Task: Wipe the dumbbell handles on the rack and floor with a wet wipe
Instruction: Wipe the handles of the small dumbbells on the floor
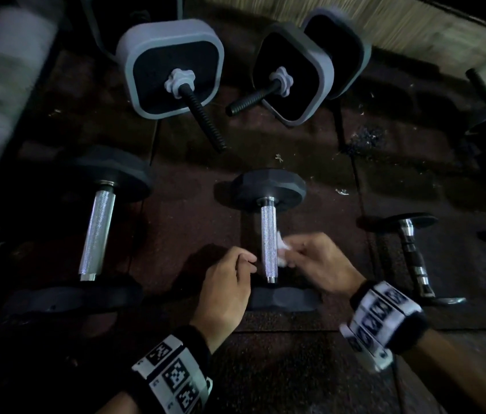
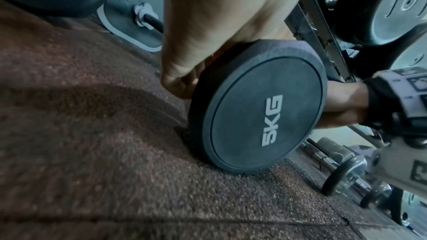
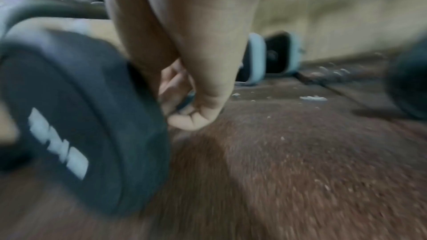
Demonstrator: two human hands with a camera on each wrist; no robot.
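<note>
**Wipe at the middle dumbbell's handle**

Lower centre of the head view: right hand pinching a white wet wipe against the knurled handle of the 5KG dumbbell lying on the rubber floor. Left hand with fingers curled, fingertips beside the handle, probably bracing against rolling; actual contact unclear. Larger dumbbell at left, chrome one at right, grey square-plated pair above. Nothing blocking the handle.

We read "5KG" in pale letters on the round end face of the black dumbbell; a fainter, partly legible "KG" marks the grey-edged square plate behind it.
</note>
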